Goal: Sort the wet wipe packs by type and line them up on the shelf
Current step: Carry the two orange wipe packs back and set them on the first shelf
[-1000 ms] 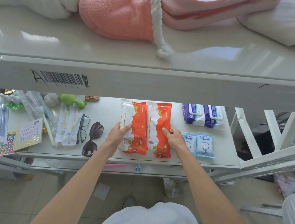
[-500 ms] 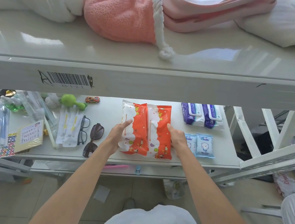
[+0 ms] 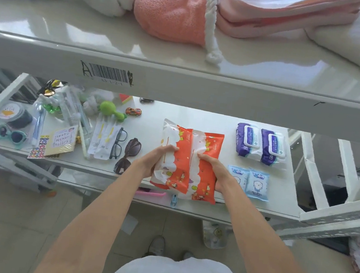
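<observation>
Orange wipe packs point(image 3: 188, 160), two side by side on the shelf point(image 3: 282, 192), run lengthwise away from the person, near ends overhanging the front edge, left hand point(image 3: 156, 159) and right hand point(image 3: 214, 172) gripping their outer sides.

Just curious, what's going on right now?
Left hand and right hand gripping two orange packs. Purple packs, blue packs lined up. Nothing blocking.

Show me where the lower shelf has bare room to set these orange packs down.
Bare shelf lies behind the orange packs, between the toy car and the purple packs. A narrower bare strip runs between the sunglasses and the left hand. The left end is crowded; the small blue packs fill the front right.
</observation>
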